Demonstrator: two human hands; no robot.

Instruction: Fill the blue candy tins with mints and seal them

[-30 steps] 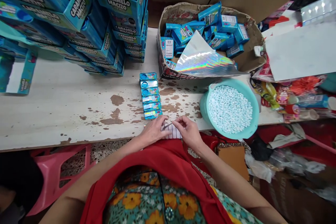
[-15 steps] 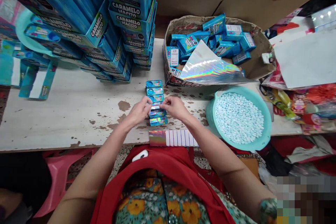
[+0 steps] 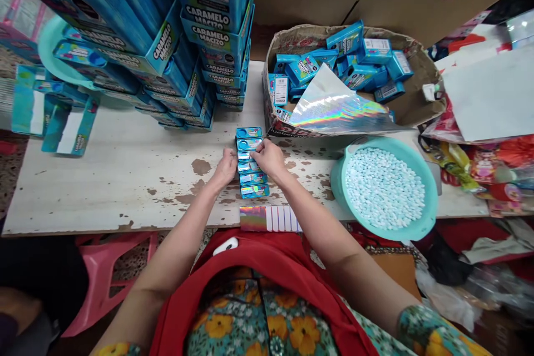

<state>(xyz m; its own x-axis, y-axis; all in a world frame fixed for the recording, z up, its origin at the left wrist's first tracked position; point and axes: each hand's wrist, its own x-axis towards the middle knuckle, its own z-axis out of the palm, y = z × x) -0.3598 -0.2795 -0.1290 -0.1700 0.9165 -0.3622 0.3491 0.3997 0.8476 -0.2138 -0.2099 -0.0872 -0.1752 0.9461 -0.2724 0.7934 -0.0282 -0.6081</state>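
Observation:
Several small blue candy boxes (image 3: 252, 179) stand in a tight row running away from me on the table. Shiny holographic stickers lie across the tops of the nearer ones. The two farthest boxes (image 3: 249, 132) show plain blue tops with a round mark. My right hand (image 3: 271, 160) is closed in a pinch at a holographic sticker (image 3: 244, 155) on the third box from the far end. On the row's left side, my left hand (image 3: 226, 167) has its fingers curled together against the boxes; what they grip, if anything, is hidden. Nearest me lies a holographic sticker sheet (image 3: 254, 218), partly under my right forearm.
Stacked blue display boxes (image 3: 217, 22) tower at the back left. A cut cardboard box (image 3: 417, 114) with blue candy boxes and a holographic sheet (image 3: 329, 103) stands behind right. A turquoise tub (image 3: 340, 178) of pale candies is right of my forearm. Opened cartons (image 3: 69, 128) lie far left.
Both hands have shifted from the fourth box to the third, farther from me. A sticker now lies on the fourth box. My left hand has drawn to the row's side.

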